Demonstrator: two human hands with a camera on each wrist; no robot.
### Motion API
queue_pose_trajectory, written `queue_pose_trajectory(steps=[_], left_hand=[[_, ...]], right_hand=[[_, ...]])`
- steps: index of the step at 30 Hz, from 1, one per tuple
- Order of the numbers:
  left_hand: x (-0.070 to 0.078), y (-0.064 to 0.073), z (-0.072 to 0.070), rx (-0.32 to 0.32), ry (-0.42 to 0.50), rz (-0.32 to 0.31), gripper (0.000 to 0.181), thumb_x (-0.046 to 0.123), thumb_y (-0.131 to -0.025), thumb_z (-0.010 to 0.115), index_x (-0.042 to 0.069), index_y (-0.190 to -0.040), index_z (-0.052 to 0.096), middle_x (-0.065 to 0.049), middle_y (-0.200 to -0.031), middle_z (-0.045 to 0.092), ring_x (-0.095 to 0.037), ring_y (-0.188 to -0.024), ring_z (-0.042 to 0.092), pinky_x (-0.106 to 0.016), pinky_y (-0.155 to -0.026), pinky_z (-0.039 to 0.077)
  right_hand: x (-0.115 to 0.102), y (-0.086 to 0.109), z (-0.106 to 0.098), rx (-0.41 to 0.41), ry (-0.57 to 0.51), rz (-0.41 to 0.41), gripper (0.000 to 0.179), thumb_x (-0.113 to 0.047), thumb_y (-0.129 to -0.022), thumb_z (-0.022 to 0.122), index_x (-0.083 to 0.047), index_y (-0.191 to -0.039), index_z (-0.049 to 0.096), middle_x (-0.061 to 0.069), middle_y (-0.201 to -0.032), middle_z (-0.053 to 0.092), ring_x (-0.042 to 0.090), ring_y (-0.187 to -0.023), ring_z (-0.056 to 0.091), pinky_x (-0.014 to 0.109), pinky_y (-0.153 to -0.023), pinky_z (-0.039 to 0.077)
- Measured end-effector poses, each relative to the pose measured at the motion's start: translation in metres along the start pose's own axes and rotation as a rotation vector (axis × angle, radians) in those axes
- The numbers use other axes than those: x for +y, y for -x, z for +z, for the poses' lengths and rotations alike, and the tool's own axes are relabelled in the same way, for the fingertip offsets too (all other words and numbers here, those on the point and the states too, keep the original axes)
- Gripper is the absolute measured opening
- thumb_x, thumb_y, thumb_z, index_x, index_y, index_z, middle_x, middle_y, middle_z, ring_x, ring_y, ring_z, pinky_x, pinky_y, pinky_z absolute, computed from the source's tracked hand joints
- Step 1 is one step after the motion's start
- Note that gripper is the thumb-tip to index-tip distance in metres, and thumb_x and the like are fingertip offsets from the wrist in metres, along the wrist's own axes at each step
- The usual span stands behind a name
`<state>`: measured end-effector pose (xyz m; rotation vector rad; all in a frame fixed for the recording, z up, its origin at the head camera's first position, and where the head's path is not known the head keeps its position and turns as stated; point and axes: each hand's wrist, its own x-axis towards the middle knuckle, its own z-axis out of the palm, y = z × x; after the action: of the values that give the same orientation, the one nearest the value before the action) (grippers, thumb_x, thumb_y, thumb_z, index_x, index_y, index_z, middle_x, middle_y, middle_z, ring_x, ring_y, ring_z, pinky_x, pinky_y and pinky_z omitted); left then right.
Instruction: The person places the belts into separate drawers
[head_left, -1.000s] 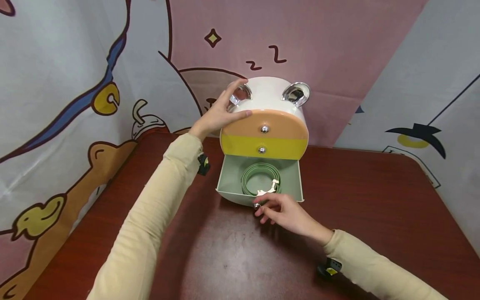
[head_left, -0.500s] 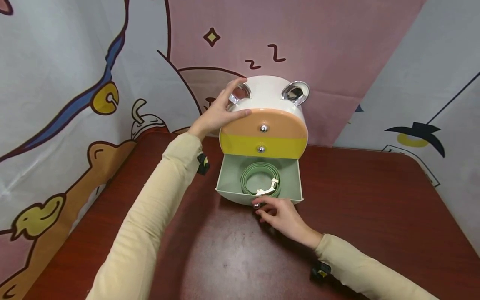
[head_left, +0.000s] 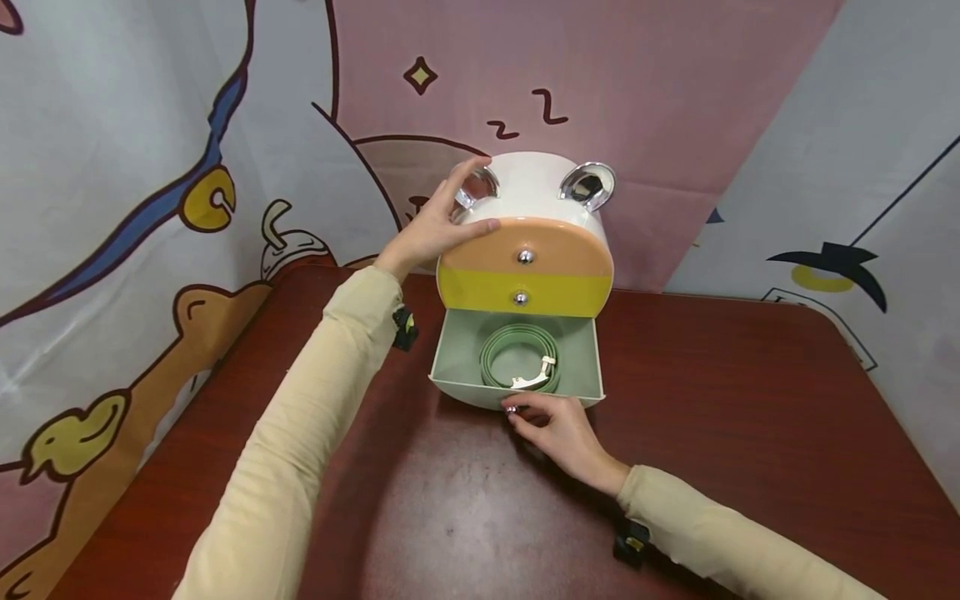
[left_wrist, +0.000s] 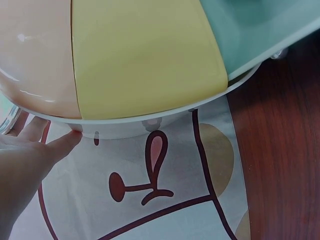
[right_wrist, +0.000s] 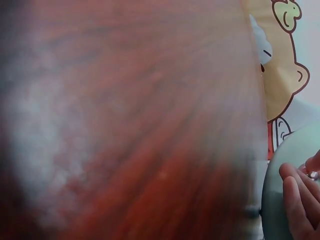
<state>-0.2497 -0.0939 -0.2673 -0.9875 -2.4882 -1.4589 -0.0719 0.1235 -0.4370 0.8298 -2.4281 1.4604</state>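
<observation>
A small white drawer cabinet [head_left: 528, 179] with shiny ear shapes stands at the table's back. Its orange drawer [head_left: 558, 250] and yellow drawer [head_left: 480, 287] are closed. The pale green bottom drawer [head_left: 577, 358] is pulled out, and a coiled green belt [head_left: 486, 362] with a gold buckle [head_left: 534, 380] lies inside. My left hand [head_left: 429, 232] holds the cabinet's upper left, thumb by the front edge and fingers about the ear. Between thumb and fingers, my right hand [head_left: 566, 433] pinches the bottom drawer's silver knob [right_wrist: 310, 175]. In the right wrist view, those fingers lie against the drawer's front.
The dark red wooden table [head_left: 465, 517] spreads around the cabinet. Behind and to the left hangs a cloth [head_left: 660, 100] printed with cartoon animals, close to the cabinet's back. A silver knob [head_left: 525, 257] sits on the orange drawer.
My right hand has shifted slightly left and closed its fingers onto the knob. The left hand keeps its place on the cabinet. The bottom drawer stays pulled out.
</observation>
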Motion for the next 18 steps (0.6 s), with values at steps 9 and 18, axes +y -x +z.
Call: queue_pose_trajectory(steps=[9,18], left_hand=[[-0.001,0.0,0.001,0.007,-0.014,-0.004,0.077,0.025,-0.088,0.073,0.028,-0.15,0.028,-0.003,-0.125,0.044,-0.011,-0.118,0.036,-0.03,-0.094,0.033],[-0.001,0.0,0.0,0.008,-0.018,-0.01,0.079,0.025,-0.088,0.073,0.026,-0.151,0.027,-0.008,-0.128,0.043,-0.017,-0.12,0.035,-0.032,-0.096,0.032]], right_hand=[[0.003,-0.009,0.0,0.026,0.007,0.002,0.021,0.004,-0.08,0.074,-0.004,-0.1,0.075,0.003,-0.092,0.073,0.006,-0.072,0.067,0.022,-0.061,0.053],[0.01,-0.021,-0.003,0.032,0.019,0.019,0.02,0.002,-0.081,0.074,-0.005,-0.099,0.076,0.002,-0.091,0.073,0.007,-0.07,0.067,0.025,-0.059,0.053]])
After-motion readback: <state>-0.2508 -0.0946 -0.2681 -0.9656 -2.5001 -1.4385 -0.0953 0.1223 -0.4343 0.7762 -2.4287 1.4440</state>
